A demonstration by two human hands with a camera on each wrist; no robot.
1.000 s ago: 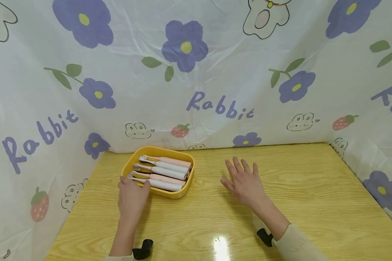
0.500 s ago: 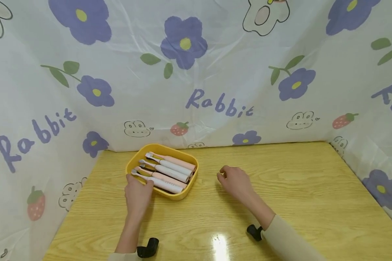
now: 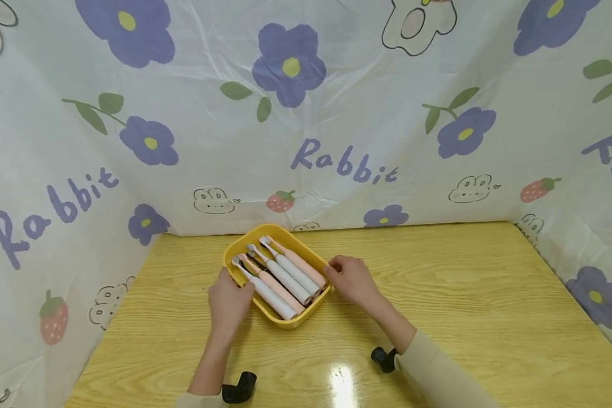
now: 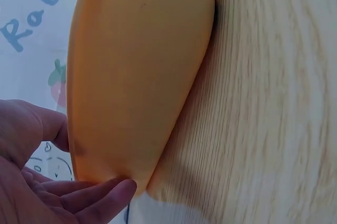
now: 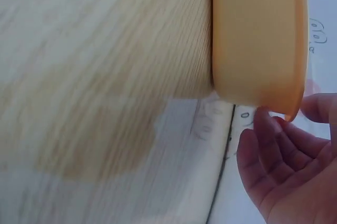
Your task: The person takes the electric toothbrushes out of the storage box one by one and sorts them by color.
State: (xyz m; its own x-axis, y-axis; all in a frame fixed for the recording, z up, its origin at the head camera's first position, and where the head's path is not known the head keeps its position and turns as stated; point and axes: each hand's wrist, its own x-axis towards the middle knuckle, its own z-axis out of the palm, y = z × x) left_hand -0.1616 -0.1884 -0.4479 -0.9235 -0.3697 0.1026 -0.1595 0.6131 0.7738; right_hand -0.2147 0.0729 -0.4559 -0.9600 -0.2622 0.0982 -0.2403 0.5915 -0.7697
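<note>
Even light over wooden tabletop (image 3: 438, 283), white glare (image 3: 343, 386) on near side; soft shadow (image 4: 184, 174) beside yellow tray (image 4: 139, 71); wrist views dimmer.

We see a yellow, round-cornered tray (image 3: 287, 324) slanted on the table (image 3: 438, 294), holding five toothbrushes (image 3: 285, 278) side by side, three whitish, two pink, heads toward the far left.

A plain beige right sleeve (image 3: 441, 371) is showing, a left sleeve (image 3: 199, 401) is matching it (only its end is appearing), and a black, bent fitting (image 3: 241, 389) is jutting beside the left, a similar black piece (image 3: 383, 360) beside the right.
</note>
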